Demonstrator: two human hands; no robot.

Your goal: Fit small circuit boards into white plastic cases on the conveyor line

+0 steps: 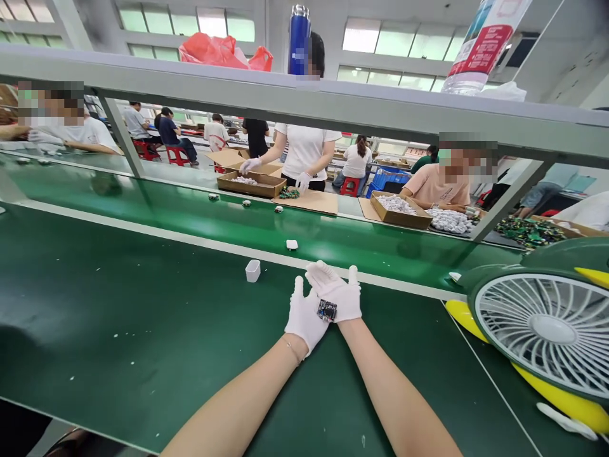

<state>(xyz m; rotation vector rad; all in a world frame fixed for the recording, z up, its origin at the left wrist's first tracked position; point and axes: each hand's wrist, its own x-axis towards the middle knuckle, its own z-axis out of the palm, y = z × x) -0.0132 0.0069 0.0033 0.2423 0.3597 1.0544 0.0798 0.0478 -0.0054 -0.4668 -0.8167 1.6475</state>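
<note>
Left of the small circuit board (327,310) stands a white plastic cup (252,270), the gloved left hand (304,315) and the gloved right hand (334,292) pinch the board between closed fingers, and a desk fan (547,333) lies far to its right.

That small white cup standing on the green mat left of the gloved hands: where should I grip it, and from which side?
Probably by its side walls just under the rim, coming down from above. The white cup stands upright with its mouth up, alone on the green mat, so nothing blocks it. The left hand is nearest, though both it and the right hand hold a small circuit board.
</note>
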